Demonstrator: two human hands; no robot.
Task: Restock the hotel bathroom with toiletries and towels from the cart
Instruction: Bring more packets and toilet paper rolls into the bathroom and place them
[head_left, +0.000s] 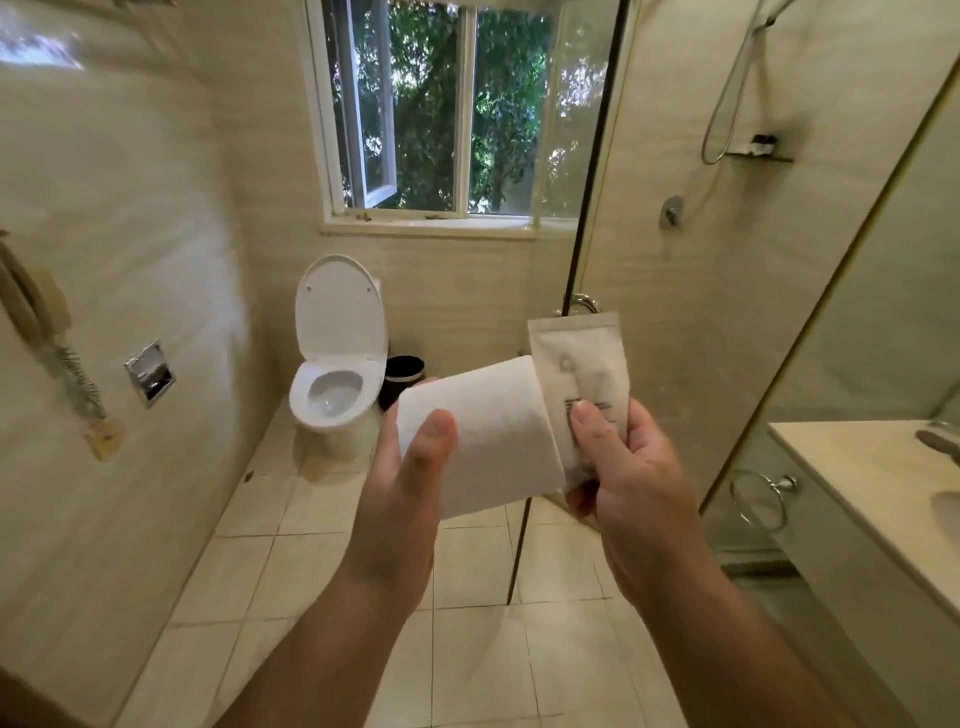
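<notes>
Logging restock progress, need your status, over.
Left hand grips toilet roll. Right hand pinches sealed packet. Neither placed yet; wall holder ahead left, beside toilet. Nothing seen in the way.

This is a tiled bathroom. A white toilet with its lid raised stands left of centre below a window. A glass shower screen and shower hose fill the upper right, a vanity counter lines the right edge, and a wall phone hangs at far left.

Beige tiled walls, pale square floor tiles. Window in far wall, one sash ajar, trees outside, daylight coming in. Toilet below it, lid up, black bin just beside. Glass shower screen on right, vanity counter at right edge.
</notes>
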